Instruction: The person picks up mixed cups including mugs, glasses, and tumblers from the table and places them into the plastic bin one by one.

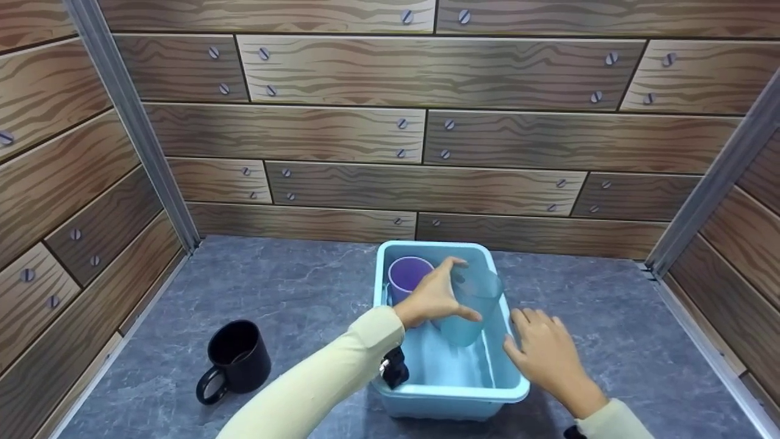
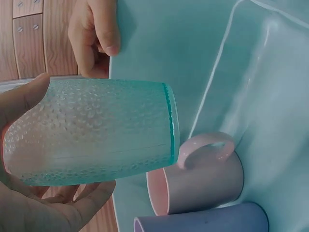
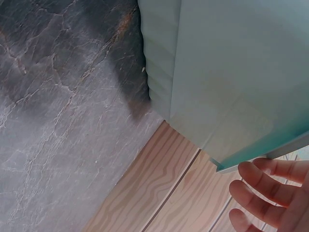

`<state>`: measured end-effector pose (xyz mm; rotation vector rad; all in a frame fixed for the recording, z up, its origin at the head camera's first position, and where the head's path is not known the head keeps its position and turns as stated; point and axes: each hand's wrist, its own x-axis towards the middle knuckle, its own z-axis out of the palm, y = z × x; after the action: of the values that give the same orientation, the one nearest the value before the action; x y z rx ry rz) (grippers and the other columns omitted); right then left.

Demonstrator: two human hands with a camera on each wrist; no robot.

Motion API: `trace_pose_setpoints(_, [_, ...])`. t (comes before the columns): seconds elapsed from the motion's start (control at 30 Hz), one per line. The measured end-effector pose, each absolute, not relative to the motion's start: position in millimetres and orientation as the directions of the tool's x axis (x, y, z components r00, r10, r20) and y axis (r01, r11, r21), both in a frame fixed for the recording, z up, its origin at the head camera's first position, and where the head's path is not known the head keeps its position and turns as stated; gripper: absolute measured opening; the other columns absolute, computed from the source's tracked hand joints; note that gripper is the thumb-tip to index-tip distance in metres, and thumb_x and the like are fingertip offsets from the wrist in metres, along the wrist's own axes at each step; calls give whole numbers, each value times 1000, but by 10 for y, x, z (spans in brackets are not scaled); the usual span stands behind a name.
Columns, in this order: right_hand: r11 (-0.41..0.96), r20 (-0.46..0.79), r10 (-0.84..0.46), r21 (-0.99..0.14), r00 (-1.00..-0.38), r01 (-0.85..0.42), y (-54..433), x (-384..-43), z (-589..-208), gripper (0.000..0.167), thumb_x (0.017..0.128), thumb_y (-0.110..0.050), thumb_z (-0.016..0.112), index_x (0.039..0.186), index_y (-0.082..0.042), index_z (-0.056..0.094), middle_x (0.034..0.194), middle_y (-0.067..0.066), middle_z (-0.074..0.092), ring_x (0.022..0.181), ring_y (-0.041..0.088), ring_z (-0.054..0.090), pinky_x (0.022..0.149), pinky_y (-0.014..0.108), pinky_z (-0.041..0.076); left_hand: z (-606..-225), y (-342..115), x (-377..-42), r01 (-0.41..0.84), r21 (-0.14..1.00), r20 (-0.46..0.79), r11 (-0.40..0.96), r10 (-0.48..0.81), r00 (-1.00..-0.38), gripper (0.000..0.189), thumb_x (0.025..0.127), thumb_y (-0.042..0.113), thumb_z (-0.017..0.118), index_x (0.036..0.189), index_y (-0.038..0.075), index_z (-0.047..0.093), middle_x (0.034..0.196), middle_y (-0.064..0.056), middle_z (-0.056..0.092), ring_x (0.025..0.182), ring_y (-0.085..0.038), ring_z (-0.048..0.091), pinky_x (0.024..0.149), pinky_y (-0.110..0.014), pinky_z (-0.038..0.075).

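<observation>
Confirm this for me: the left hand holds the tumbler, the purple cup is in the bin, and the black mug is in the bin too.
Not quite: the black mug stands on the table, outside the bin, as the head view shows. The rest is right: the left hand holds the tumbler, and the purple cup is in the bin.

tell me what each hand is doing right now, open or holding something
Left hand: holding a translucent teal tumbler with a bumpy surface.
Right hand: open, fingers loosely bent at the light-blue rectangular plastic bin's rim.
</observation>
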<state>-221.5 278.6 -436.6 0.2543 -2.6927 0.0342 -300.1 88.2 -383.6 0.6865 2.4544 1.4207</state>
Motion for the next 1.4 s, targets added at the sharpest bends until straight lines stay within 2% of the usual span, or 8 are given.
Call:
trace_pose_setpoints(0.2, [983,415,-169,7,-894,-182,2779,-2216,-4368,30,82,-23,62,102,-1,62,91,16,64,83,31,60,67,45,44,-3833,884,-3020,319,803,14,504,518,-855,91,61,19,88,137,13,39,130,-7,54,119,-21,53,100,-36,43])
trace_pose_setpoints(0.43, [981,426,-178,8,-887,-194,2780,-2213,-4381,29,82,-23,62,101,-1,62,89,15,64,81,30,59,65,44,43,-3770,860,-3040,465,660,51,590,582,-811,94,62,28,87,138,6,37,127,-8,55,114,-20,56,94,-32,48])
trace_pose_setpoints(0.7, [981,426,-181,8,-887,-196,2788,-2218,-4372,28,81,-23,63,100,-1,63,87,14,64,78,29,59,63,44,43,-3704,866,-3019,568,450,29,689,625,-780,93,64,40,84,140,12,39,129,-3,57,110,-15,59,92,-31,49])
trace_pose_setpoints(0.93, [980,435,-185,20,-881,-196,2794,-2221,-4379,32,81,-23,63,102,0,63,90,16,65,83,31,60,67,46,44,-3727,887,-3001,666,181,3,724,677,-736,89,63,52,81,133,12,43,122,0,61,105,-14,61,92,-32,50])
trace_pose_setpoints(1.1, [980,442,-188,24,-877,-198,2794,-2225,-4378,31,81,-23,63,101,1,63,90,16,65,81,31,60,66,45,44,-3751,910,-2987,725,-53,-1,687,726,-688,88,62,61,76,129,13,45,119,1,62,110,-16,60,98,-35,46])
trace_pose_setpoints(1.27, [979,446,-196,41,-873,-199,2795,-2230,-4370,32,80,-23,63,101,1,63,89,17,65,80,31,60,64,44,44,-3775,957,-2970,719,-277,-3,637,748,-663,94,62,75,66,130,13,44,126,0,58,117,-17,56,102,-34,43])
trace_pose_setpoints(1.4, [978,451,-200,40,-870,-204,2796,-2228,-4368,31,80,-22,63,101,1,63,90,17,65,81,31,60,64,44,43,-3821,992,-2964,680,-428,2,595,753,-658,97,63,84,54,130,13,44,127,0,58,117,-15,56,101,-30,44])
